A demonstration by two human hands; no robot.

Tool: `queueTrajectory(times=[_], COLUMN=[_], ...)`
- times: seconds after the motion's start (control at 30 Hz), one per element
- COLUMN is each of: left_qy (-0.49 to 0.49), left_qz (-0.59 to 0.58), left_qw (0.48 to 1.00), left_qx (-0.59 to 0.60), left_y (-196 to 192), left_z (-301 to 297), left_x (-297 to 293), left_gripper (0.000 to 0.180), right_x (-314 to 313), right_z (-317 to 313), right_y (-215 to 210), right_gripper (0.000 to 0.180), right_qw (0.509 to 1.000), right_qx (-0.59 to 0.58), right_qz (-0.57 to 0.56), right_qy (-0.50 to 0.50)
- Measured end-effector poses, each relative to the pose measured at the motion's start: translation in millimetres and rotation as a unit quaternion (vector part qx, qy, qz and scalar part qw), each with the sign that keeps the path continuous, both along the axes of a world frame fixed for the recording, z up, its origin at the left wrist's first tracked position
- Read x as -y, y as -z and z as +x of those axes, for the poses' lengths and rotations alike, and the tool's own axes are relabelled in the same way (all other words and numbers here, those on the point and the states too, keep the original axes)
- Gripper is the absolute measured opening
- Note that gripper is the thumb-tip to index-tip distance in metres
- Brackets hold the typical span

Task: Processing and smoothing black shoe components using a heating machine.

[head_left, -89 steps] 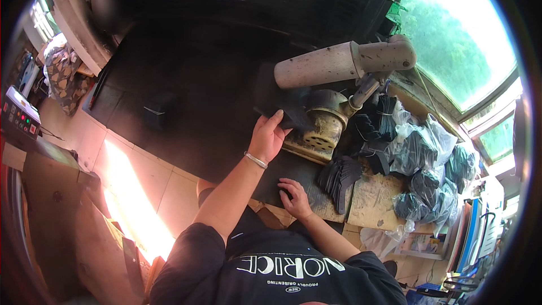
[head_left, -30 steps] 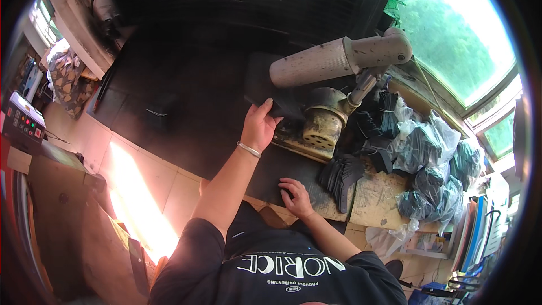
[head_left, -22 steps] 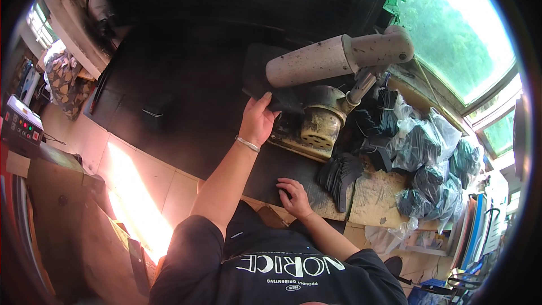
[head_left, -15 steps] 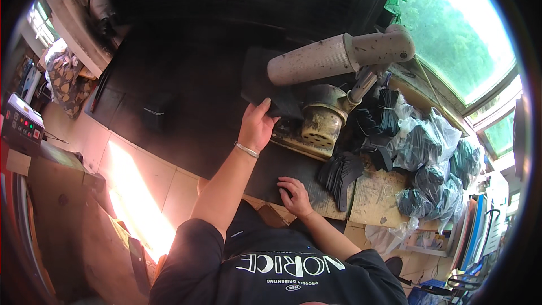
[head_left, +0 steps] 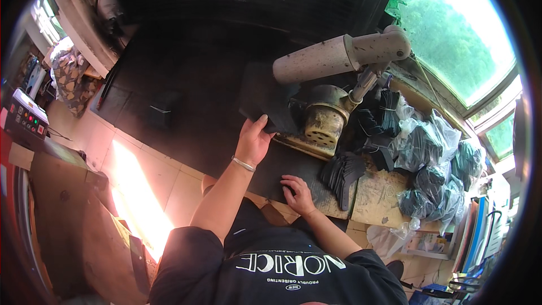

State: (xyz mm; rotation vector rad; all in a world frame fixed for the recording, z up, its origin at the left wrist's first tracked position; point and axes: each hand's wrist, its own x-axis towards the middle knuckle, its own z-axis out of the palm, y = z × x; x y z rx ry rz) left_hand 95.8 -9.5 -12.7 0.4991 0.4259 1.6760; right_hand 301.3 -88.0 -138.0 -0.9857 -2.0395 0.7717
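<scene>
My left hand point(head_left: 255, 140) pinches the near edge of a thin black sheet point(head_left: 264, 99), thumb on top. The sheet lies beside a stained cream drum-shaped machine point(head_left: 323, 127) with round holes in its front. Its far part is hard to make out against the dark table. At the near edge of the black tabletop point(head_left: 209, 135) rests my right hand point(head_left: 297, 195), fingers loosely bent and apart, with nothing visible in it. A fanned stack of curved black pieces point(head_left: 342, 174) lies to the right of that hand.
A ribbed grey cylinder point(head_left: 313, 59) on a jointed arm hangs over the sheet. Bundled black pieces point(head_left: 388, 107) and filled clear plastic bags point(head_left: 423, 147) crowd the right side by the window. A small dark block point(head_left: 160, 114) sits at left; a control box point(head_left: 27, 116) stands far left.
My left hand has shifted slightly down and left, still pinching the black sheet, which has moved with it. The whole view has shifted slightly. My right hand keeps its place at the table edge.
</scene>
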Motion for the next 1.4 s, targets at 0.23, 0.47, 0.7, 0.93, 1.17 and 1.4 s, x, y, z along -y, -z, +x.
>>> queueTrajectory(times=[0.23, 0.47, 0.7, 0.93, 1.17, 1.4], left_qy=[0.001, -0.007, -0.013, -0.021, -0.021, -0.021], left_qz=[-0.007, 0.01, 0.006, 0.005, 0.008, 0.006], left_qw=[1.0, 1.0, 1.0, 1.0, 1.0, 1.0], left_qx=[0.008, 0.015, 0.026, 0.017, 0.0, -0.002], left_y=[5.9, -7.0, -10.0, -23.3, -14.8, -6.8], left_z=[-6.1, 0.9, -1.2, 0.6, -2.7, -8.0], left_x=[10.1, -15.2, -56.9, -62.7, -41.0, -15.7], left_gripper=[0.027, 0.021, 0.018, 0.019, 0.023, 0.03], right_x=[-0.6, -0.5, 0.5, -1.0, -0.7, 0.2], right_z=[0.8, 1.0, -0.2, 0.1, 0.0, 0.4], right_y=[-0.8, -1.1, -2.2, -2.8, -3.8, -2.6], right_gripper=[0.021, 0.021, 0.02, 0.019, 0.019, 0.021], right_qw=[1.0, 1.0, 1.0, 1.0, 1.0, 1.0], right_qx=[0.001, 0.001, 0.005, 0.003, 0.007, 0.004], right_qz=[0.001, -0.006, -0.005, -0.002, -0.003, 0.002], right_qy=[-0.004, -0.004, -0.007, -0.009, -0.005, -0.007])
